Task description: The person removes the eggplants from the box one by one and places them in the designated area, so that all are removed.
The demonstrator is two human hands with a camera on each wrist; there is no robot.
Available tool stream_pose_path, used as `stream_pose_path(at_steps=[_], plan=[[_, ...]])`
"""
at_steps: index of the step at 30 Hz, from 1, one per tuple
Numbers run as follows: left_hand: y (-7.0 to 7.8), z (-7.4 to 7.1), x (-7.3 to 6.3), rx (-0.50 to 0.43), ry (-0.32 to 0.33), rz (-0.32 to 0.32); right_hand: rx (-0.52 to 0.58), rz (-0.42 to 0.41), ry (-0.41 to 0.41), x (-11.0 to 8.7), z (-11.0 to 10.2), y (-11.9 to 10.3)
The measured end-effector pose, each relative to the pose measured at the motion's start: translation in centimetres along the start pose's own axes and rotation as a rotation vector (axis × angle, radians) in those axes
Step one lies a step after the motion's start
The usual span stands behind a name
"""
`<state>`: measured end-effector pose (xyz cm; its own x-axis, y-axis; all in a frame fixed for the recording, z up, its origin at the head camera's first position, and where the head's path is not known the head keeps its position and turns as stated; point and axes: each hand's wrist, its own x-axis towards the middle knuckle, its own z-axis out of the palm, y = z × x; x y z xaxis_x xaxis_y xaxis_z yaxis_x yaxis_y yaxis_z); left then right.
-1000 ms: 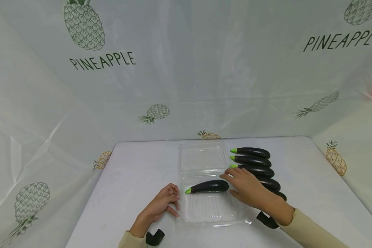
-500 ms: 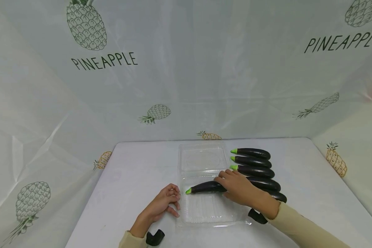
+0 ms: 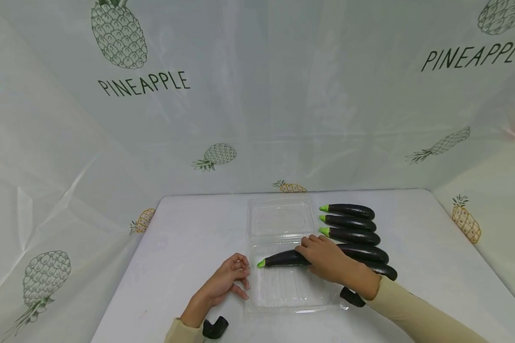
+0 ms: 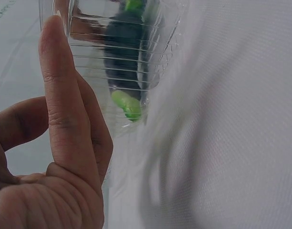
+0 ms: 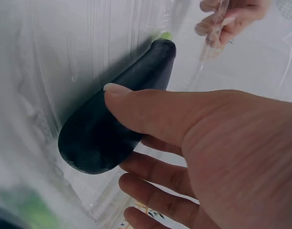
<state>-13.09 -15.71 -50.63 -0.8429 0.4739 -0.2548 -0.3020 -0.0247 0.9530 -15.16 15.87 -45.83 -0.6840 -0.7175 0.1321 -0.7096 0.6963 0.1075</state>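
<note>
A dark eggplant [image 3: 283, 258] with a green stem end lies in the base of a clear plastic clamshell container [image 3: 292, 296], whose lid is folded back. My right hand [image 3: 326, 258] grips the eggplant's thick end. In the right wrist view, the thumb lies across the eggplant [image 5: 100, 133] and the other fingers are at its far side. At the container's left edge stands my left hand [image 3: 227, 280], its fingers loose and holding nothing. The left wrist view shows a straight finger beside the ribbed clear wall.
Several more eggplants [image 3: 351, 236] lie in a column to the container's right, partly behind my right forearm. The white table [image 3: 189, 228] meets a hanging sheet printed with pineapples [image 3: 219, 155]. Black wrist mounts [image 3: 215, 327] sit at each wrist.
My right hand has moved left from beside the eggplant's thick end and now grips it. The eggplant and my left hand have stayed in place.
</note>
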Motion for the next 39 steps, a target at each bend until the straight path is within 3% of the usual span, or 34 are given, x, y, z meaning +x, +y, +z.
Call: stream_pose_path(at_steps=[6,15,21,26,39], plan=[[0.0,0.0,0.1,-0.004,-0.006,0.001,-0.012,-0.028,0.021,0.1,0.3,-0.1],[0.1,0.1,0.0,-0.005,-0.001,-0.003,-0.007,-0.021,-0.071,0.0,0.1,-0.6],[0.1,0.0,-0.1,-0.004,0.002,0.001,-0.013,-0.032,-0.073,-0.1,0.0,-0.7],[0.1,0.1,-0.1,-0.006,0.001,-0.004,-0.025,-0.03,-0.055,-0.4,-0.2,-0.7],[0.1,0.0,0.0,-0.02,-0.002,-0.009,0.036,0.016,0.102,-1.8,-2.0,0.1]])
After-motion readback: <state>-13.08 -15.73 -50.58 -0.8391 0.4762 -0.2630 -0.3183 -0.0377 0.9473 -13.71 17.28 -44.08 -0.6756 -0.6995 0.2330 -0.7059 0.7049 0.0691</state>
